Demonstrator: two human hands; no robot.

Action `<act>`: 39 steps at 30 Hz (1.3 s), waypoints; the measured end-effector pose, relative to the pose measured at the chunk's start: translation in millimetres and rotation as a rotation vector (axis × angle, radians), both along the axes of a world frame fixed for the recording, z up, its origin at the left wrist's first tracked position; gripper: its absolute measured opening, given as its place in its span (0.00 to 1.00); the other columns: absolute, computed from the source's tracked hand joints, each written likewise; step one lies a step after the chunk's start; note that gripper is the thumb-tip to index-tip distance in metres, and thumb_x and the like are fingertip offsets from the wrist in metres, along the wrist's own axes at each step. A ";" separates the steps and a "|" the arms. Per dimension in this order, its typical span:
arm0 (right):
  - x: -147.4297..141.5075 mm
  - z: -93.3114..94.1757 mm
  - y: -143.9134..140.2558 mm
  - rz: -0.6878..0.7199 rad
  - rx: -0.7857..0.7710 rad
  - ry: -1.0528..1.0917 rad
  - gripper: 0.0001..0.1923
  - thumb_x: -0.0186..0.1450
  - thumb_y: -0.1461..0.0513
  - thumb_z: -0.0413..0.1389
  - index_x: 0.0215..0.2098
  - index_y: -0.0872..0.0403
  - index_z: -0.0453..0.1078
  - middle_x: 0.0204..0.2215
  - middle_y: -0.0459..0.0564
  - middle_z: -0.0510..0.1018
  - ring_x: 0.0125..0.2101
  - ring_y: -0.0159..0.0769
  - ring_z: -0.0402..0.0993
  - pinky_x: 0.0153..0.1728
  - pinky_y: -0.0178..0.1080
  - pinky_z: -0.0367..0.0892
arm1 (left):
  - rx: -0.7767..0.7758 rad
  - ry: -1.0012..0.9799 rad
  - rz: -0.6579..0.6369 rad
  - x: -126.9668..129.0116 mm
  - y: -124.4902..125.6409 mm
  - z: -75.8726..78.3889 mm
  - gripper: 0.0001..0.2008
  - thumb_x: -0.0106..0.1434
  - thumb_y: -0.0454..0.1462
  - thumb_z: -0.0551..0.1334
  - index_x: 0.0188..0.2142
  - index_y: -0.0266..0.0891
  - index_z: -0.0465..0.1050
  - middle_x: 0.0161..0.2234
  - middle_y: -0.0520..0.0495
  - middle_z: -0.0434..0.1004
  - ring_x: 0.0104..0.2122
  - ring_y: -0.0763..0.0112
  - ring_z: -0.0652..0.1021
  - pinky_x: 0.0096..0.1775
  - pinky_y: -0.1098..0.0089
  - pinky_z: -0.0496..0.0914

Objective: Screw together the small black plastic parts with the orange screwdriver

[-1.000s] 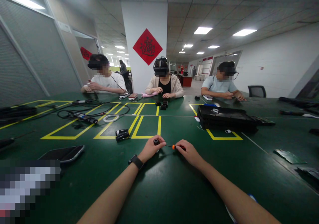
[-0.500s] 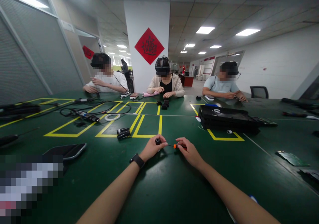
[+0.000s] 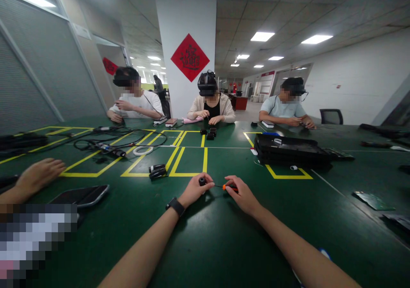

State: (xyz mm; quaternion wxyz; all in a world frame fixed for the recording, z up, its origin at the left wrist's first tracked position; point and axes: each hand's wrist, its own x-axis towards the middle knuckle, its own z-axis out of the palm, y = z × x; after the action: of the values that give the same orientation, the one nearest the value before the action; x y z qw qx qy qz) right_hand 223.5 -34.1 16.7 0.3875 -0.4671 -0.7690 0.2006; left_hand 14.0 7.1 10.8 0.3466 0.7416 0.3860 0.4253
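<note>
My left hand [image 3: 194, 188] is closed around a small black cylindrical part [image 3: 202, 181], its round end showing above the fingers. Between the fingers of my right hand [image 3: 241, 194] is a screwdriver [image 3: 224, 187] with an orange and black handle. Its thin dark shaft points left and reaches the fingertips of my left hand; whether the tip touches the black part is hidden. Both hands are just above the green table [image 3: 205, 241]. Beyond my left hand lie two black cylindrical pieces [image 3: 158, 171], side by side.
A co-worker's hand [image 3: 41, 175] rests at the left, near a dark flat device [image 3: 81, 195]. Cables [image 3: 109, 147] and a white ring [image 3: 143, 151] lie farther back. Black trays [image 3: 291, 151] are stacked at the right, a circuit board [image 3: 373, 200] nearer. Three people sit opposite.
A co-worker's hand has come in from the left edge, over where a dark tool lay. My hands keep nearly the same pose; the view has shifted slightly.
</note>
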 end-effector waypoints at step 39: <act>3.4 -1.0 3.3 0.087 -0.018 0.043 0.19 0.59 0.68 0.48 0.49 0.52 0.59 0.35 0.47 0.69 0.37 0.33 0.66 0.43 0.40 0.62 | 0.008 -0.005 0.015 -0.1 -1.7 1.0 0.12 0.52 0.44 0.61 0.30 0.36 0.69 0.28 0.50 0.72 0.28 0.73 0.71 0.34 0.71 0.64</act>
State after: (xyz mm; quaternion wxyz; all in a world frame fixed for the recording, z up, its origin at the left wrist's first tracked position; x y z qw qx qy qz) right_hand 226.9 -30.8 15.7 0.3905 -0.4324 -0.7783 0.2341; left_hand 13.9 5.4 11.8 0.3413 0.7390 0.3888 0.4315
